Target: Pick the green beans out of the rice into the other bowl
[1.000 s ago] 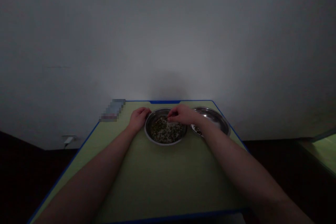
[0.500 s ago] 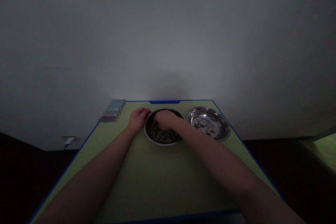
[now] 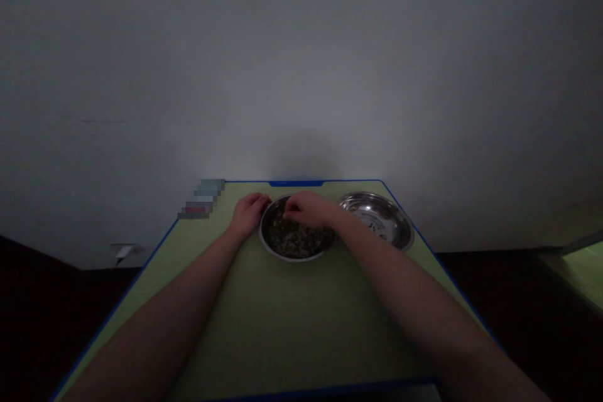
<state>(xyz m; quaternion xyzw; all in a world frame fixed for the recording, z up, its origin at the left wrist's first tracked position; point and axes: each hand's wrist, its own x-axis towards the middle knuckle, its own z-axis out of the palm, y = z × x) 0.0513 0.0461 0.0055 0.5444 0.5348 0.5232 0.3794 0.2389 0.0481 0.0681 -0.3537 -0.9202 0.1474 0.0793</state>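
A round metal bowl (image 3: 296, 259) stands near the far side of the table, holding a mix of small dark and pale pieces (image 3: 298, 241), perhaps seeds or beans. My left hand (image 3: 249, 212) grips its left rim with curled fingers. Over the back right of this bowl hovers my right hand (image 3: 308, 208), its fingers pinched together and pointing down to the left. Whatever lies between those fingertips is too small to make out. To the right sits a second, shallower metal bowl (image 3: 400, 220) with some small dark pieces inside, partly covered by my right wrist and forearm.
The light green table (image 3: 282, 326) has a blue edge and stands against a grey wall (image 3: 301, 63). At its far left corner lies a pixelated item (image 3: 202, 200). A white plug (image 3: 124, 254) is in the wall at lower left.
My right hand has risen from the pieces in the left bowl and shifted right, uncovering more of them. My left hand stays at the rim.
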